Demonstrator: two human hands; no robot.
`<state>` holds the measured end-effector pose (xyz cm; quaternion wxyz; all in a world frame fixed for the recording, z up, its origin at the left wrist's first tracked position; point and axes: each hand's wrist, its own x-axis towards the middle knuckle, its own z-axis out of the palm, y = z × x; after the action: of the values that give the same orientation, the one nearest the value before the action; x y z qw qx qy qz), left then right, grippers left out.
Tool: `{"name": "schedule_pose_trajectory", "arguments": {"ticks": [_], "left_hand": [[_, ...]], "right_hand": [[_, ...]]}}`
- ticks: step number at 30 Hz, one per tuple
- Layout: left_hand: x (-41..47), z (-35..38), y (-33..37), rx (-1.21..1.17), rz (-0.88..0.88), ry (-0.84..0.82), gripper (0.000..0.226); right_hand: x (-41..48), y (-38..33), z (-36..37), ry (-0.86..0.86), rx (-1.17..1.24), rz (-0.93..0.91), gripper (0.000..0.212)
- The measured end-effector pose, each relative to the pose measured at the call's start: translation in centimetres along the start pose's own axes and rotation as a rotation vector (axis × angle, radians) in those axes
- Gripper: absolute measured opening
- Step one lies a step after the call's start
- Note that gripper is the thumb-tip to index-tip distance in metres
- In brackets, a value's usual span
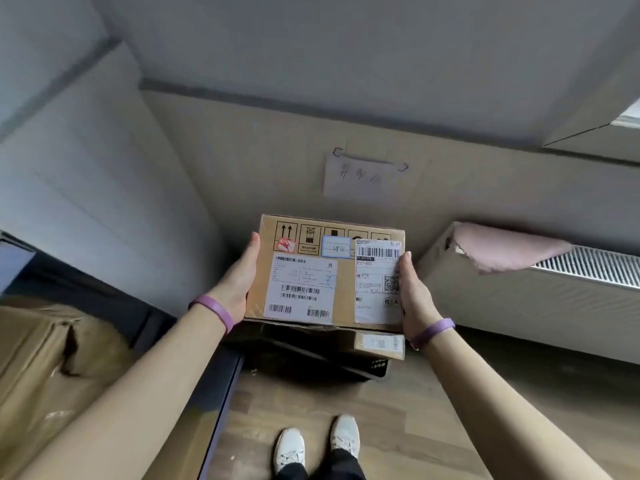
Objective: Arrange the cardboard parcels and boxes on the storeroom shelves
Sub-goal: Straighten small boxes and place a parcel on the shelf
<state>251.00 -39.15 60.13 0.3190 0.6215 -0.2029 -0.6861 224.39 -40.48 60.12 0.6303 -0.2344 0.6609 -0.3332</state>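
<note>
A brown cardboard box [304, 251] with white shipping labels and handling symbols is in the middle of the head view. My left hand [239, 282] holds its left side and my right hand [414, 299] holds its right side; the fingers wrap behind the box and are hidden. Directly beneath it lies a flatter cardboard parcel [379, 344] with a small label, and under that a dark crate [375, 368] on the floor. Whether the held box rests on the parcel below or is lifted off it cannot be told.
A large cardboard box [45, 368] stands at the lower left beside a dark shelf frame [221, 393]. A white radiator [540, 299] with a pink cloth [502, 247] on top lines the right wall. A paper note [360, 178] hangs on the wall ahead. My white shoes [318, 445] stand on the wooden floor.
</note>
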Motion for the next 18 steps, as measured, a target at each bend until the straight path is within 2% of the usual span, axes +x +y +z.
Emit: {"name": "schedule_pose_trajectory", "arguments": {"ticks": [6,11,15,18], "left_hand": [[9.3,-1.8,-4.4,0.014,-0.174,0.103,0.076],[15.6,-3.0,-7.2,0.070,-0.263,0.171,0.094],[19.8,-4.1,-9.3,0.082,-0.295,0.168,0.067],[22.3,-5.2,-11.0,0.077,-0.324,0.189,0.061]], "right_hand": [[9.3,6.2,1.4,0.021,-0.010,0.173,0.050],[15.0,11.4,2.1,0.059,0.054,0.249,0.050],[18.7,14.9,2.6,0.047,0.053,0.293,0.056],[20.9,16.7,3.3,0.030,0.038,0.316,0.055]]}}
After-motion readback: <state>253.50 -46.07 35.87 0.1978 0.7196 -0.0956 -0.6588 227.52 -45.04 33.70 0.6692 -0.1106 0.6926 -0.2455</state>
